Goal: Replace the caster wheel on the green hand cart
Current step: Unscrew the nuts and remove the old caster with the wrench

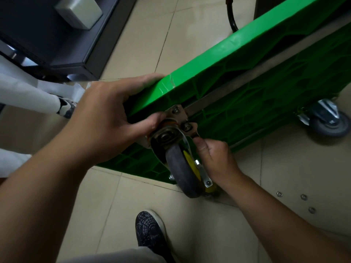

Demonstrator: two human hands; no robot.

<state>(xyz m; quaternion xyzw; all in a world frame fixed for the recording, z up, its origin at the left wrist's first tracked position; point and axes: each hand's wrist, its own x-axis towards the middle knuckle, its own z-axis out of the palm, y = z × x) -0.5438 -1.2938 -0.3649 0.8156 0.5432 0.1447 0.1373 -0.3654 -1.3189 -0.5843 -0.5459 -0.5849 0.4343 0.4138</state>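
The green hand cart (237, 59) stands tipped on its edge, its ribbed underside facing me. A caster wheel (182, 168) with a grey tyre and yellow hub sits against the cart's near corner on its metal mounting plate (178, 114). My left hand (114, 114) grips the cart's corner, fingers over the top edge and thumb by the caster's swivel. My right hand (214, 156) is curled beside the caster fork, its fingertips pinching something small at the plate; what it pinches is hidden.
A second grey caster (326, 120) is fixed to the cart at the right. Three small washers or nuts (303, 197) lie on a cardboard sheet at the right. My dark shoe (150, 232) is below. Another person's leg and shoe (66, 108) are at the left, by dark shelving (62, 35).
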